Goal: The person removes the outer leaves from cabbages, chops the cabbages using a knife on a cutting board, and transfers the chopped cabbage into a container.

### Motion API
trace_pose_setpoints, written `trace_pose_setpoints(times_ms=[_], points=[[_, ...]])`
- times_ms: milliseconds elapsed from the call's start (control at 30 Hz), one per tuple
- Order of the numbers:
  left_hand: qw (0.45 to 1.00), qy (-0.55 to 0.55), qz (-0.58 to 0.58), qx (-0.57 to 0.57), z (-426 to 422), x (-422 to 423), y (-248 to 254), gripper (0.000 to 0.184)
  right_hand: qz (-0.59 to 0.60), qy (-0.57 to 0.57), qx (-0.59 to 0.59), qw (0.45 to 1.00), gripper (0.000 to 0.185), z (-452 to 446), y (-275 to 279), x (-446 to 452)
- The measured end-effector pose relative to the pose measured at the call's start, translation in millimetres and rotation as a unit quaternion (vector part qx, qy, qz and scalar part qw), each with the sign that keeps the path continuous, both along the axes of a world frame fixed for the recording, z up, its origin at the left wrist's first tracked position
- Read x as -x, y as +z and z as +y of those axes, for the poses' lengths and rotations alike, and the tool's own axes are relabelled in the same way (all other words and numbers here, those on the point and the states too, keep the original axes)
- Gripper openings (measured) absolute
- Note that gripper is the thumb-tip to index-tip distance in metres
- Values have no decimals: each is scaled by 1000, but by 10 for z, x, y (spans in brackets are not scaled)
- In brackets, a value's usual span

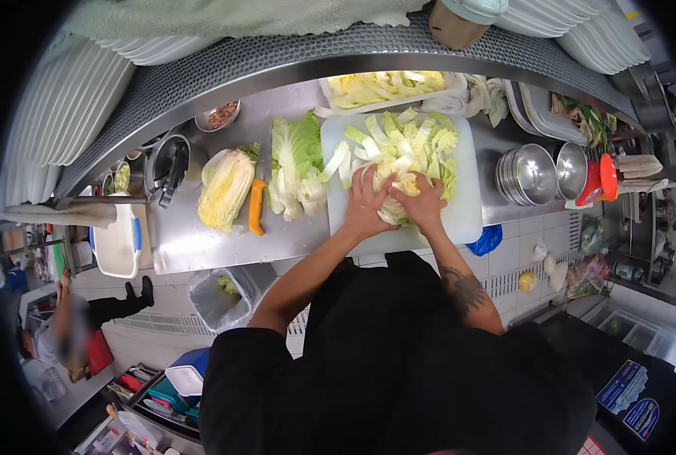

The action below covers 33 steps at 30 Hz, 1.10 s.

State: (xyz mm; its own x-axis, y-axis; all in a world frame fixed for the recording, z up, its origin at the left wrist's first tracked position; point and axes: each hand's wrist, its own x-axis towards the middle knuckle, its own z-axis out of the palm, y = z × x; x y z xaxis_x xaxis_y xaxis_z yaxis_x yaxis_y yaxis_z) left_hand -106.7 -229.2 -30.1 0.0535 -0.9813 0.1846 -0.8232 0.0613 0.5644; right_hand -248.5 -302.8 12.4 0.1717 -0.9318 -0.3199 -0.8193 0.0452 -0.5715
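On the board (465, 216), the left hand (368, 203) and right hand (420, 203) cup cut cabbage (430, 144), any grip unclear; gathering seems underway, and the next move likely calls for keeping pieces together.

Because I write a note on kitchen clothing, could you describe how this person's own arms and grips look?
Black top with short sleeves. The right forearm has a dark tattoo; none shows on the left forearm. The left grip and right grip wear no gloves.

The steel counter (296, 236) bears a cutting board (459, 212), cabbage (228, 189) and bowls (534, 174).
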Motion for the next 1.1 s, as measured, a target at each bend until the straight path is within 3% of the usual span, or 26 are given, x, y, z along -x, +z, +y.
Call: trace_pose_setpoints(times_ms=[200,267,333,400,500,600,667,733,767,833,867,900,967,1100], points=[[993,-64,-8,102,-226,-86,-245,93,-127,-97,138,977,56,-25,-282,-18],[988,-96,-18,119,-351,-132,-277,74,-180,-124,112,969,51,-13,-198,-53],[985,-108,23,133,-439,-141,-231,69,-222,-146,105,958,45,-6,-162,-92],[981,-108,39,156,-502,-134,-169,63,-249,-160,91,951,45,-5,-96,-71],[977,-141,13,157,-664,-177,-10,74,-277,-164,122,939,46,-89,134,-64],[965,-143,-56,211,-990,-261,453,59,-302,-155,178,924,47,-348,372,-112],[962,-133,-43,233,-1280,-376,732,58,-328,-152,194,912,48,-650,629,-238],[978,-116,-53,163,-1550,-527,1083,68,-373,-147,198,895,50,-1062,777,-432],[970,-102,-106,191,-1691,-624,1213,68,-400,-139,205,882,51,-1315,809,-542],[990,-129,62,-19,-2069,-933,1372,66,-478,-98,119,864,50,-1724,1071,-743],[989,-128,37,-58,-2395,-1318,1118,67,-484,-72,94,867,50,-1930,1137,-792],[987,-127,13,-97,-2636,-1688,853,69,-463,-42,88,881,50,-2115,1135,-835],[992,-68,-44,-91,-2716,-1940,918,79,-389,18,97,916,50,-2453,1071,-856],[992,0,-47,-118,-2850,-1924,957,85,-230,135,135,954,51,-2939,871,-877]])
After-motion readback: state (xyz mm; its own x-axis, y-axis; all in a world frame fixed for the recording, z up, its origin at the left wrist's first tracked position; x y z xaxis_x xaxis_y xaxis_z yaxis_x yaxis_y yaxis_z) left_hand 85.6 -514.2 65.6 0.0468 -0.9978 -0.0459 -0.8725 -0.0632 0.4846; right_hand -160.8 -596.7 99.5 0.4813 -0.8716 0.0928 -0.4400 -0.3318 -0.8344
